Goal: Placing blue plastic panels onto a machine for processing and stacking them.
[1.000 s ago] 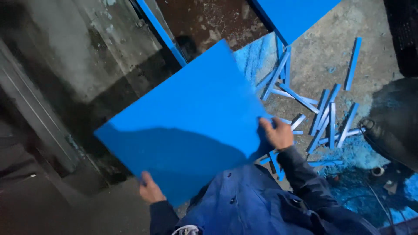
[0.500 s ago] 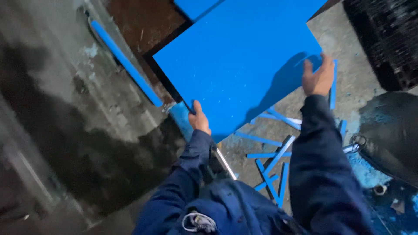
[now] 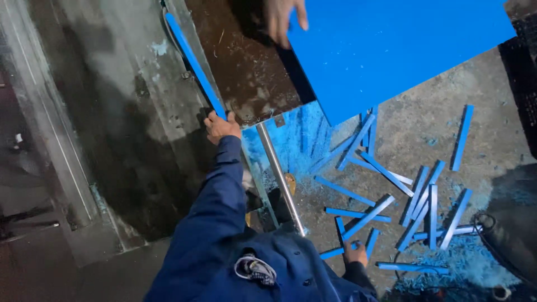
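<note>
Blue flat sheet [image 3: 391,50], a large smooth panel, lies across the far right part of the brown, stained tabletop [image 3: 246,72], with its near corner jutting out past the tabletop's near edge above the concrete floor [image 3: 425,140]. Another person's hand [image 3: 282,17] rests at the sheet's left edge, at the top of the view, fingers pointing down onto the brown surface.

A long narrow blue strip [image 3: 196,64] runs along the tabletop's left edge. The person's left hand [image 3: 221,126] sits at the near end of this strip, by the tabletop's near left corner; its grip is curled closed on the strip's end. The dark blue sleeve [image 3: 215,212] stretches from the jacket up to that hand.

The right hand [image 3: 355,253] hangs low beside the body, above the floor, just beside some of the scattered offcuts; whether its grip is open or closed on anything cannot be told, since only the back of the hand shows.

A shiny metal rod [image 3: 279,179] slopes down from the tabletop's near edge toward the person. Many short blue offcut strips [image 3: 391,207] lie crisscrossed on the floor to the right of it, amid blue dust [image 3: 464,263].
</note>
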